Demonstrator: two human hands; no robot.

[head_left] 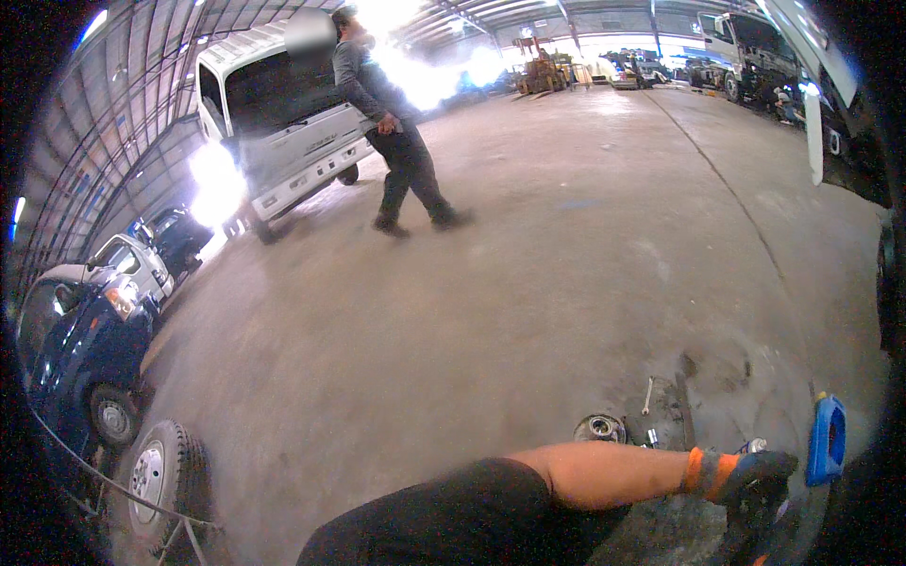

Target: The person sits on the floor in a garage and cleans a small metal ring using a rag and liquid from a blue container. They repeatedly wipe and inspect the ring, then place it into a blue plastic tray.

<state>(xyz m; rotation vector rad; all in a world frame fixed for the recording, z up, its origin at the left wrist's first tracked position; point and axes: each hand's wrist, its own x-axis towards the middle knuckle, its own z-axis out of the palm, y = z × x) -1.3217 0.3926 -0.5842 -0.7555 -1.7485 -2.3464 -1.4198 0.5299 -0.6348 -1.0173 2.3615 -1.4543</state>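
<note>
— Reaching across the bottom of the view, one arm in a black sleeve ends in a gloved hand (755, 476), dark with an orange cuff, low at the right. I can't tell whether it is the left or the right arm.

— Are its fingers closed on something?

— They curl downward, but the glove is dark and sits at the blurred rim, so I cannot tell whether they grip anything. No second hand shows at all.

— What lies nearest to it?

— A blue plastic container (827, 440) stands just beside the glove on its far right, probably kept within arm's reach. A little beyond the forearm a round metal hub part (600, 428) rests on the concrete floor (528, 283), with a small socket (652, 437) near it and a wrench (647, 395) lying a bit farther out. They sit on a dark, stained patch, likely set down where the work happens.

— And to the left?

— A mounted wheel (162, 476) at the lower left, then a dark blue truck (80, 335) parked along the wall.

— Farther off?

— A person (392, 123) in grey and black walks across the open floor, well apart from the tools. Behind stands a white truck (283, 127) with its cab facing this way, and more vehicles sit at the bright far end of the hall.
</note>
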